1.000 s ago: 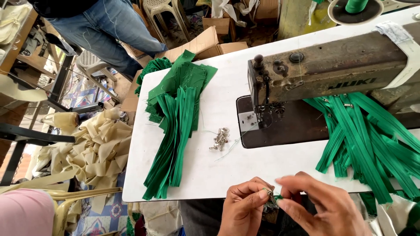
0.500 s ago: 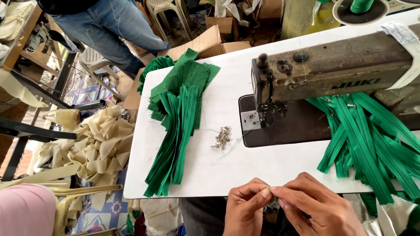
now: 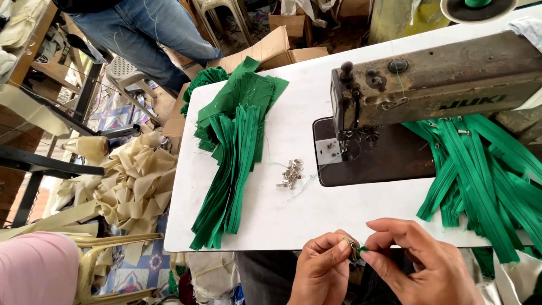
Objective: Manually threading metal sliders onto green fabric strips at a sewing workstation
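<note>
Left hand [image 3: 323, 270] at the near edge of the bench [image 3: 293, 214], thumb and forefinger pinched shut on a small metal slider [image 3: 353, 251]. Right hand [image 3: 420, 265] just beside it, fingertips closed on the end of a green zipper [image 3: 362, 249], meeting the slider between the two hands, below the bench edge. Rest of that zipper hidden under the right hand. On the bench, left of centre, a stack of green zippers [image 3: 234, 164] lying lengthwise, fanned at the far end, loose ends reaching the near edge. Between stack and machine, a small heap of sliders [image 3: 289, 174], with a thin thread trailing beside it. Sewing machine [image 3: 435, 76] across the right half of the bench, worn and rust-marked, needle end facing left over a dark base plate [image 3: 378, 161]. Behind the needle, to the right, a second pile of zippers [image 3: 480, 175] spilling off the near edge beside the right hand. At the top right corner, a green thread cone [image 3: 477, 5] on a round stand. Off the bench to the left, a heap of cream fabric strips [image 3: 130, 181] on the floor, a plastic chair [image 3: 99, 265] near it, a pink cloth [image 3: 36, 271] at the bottom corner. Farther back, a person in jeans [image 3: 141, 28] seated beside cardboard boxes [image 3: 276, 45], well apart from the hands.
</note>
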